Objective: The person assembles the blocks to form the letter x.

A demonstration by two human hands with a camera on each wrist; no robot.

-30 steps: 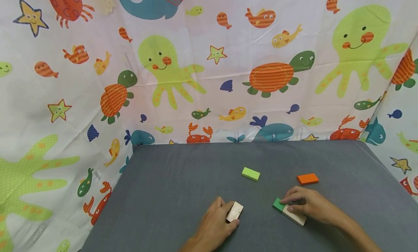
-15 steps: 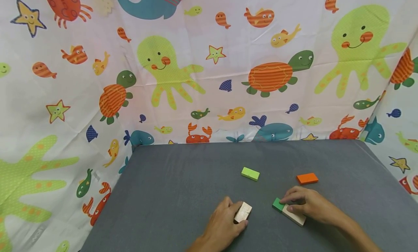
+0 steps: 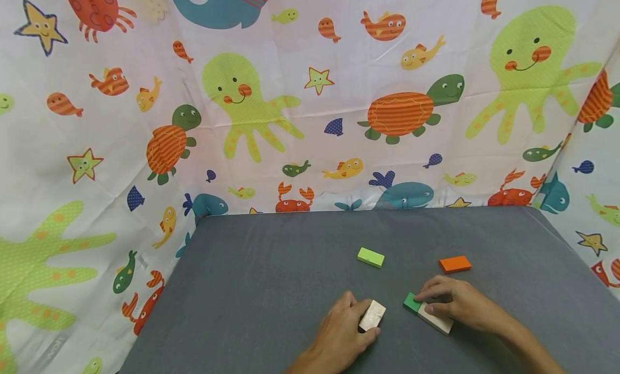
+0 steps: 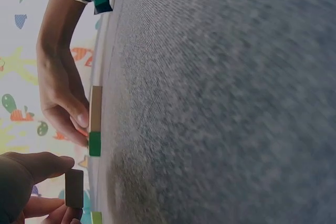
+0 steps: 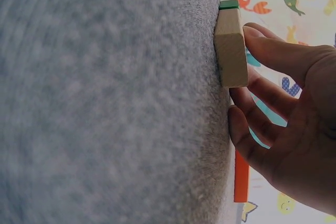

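My left hand [image 3: 341,331] pinches a short plain wooden block [image 3: 373,316] between thumb and fingers. In the left wrist view this wooden block [image 4: 74,188] shows its long face, with the thumb at one end and fingers at the other. My right hand [image 3: 467,307] holds a longer plain wooden block [image 3: 436,321] lying on the table, its thumb on top and other fingers on the far side. A green block [image 3: 410,303] sits end to end with that long block, and the index fingertip rests at their joint. The right wrist view shows the long block's end face [image 5: 232,59].
A lime green block [image 3: 371,257] lies on the grey table [image 3: 261,277] behind both hands. An orange block [image 3: 455,264] lies beyond the right hand. A white curtain [image 3: 300,121] printed with sea animals rises along the table's back and sides.
My left hand has moved right with the short wooden block, closer to the green block. My right hand and the blocks under it have stayed in place.
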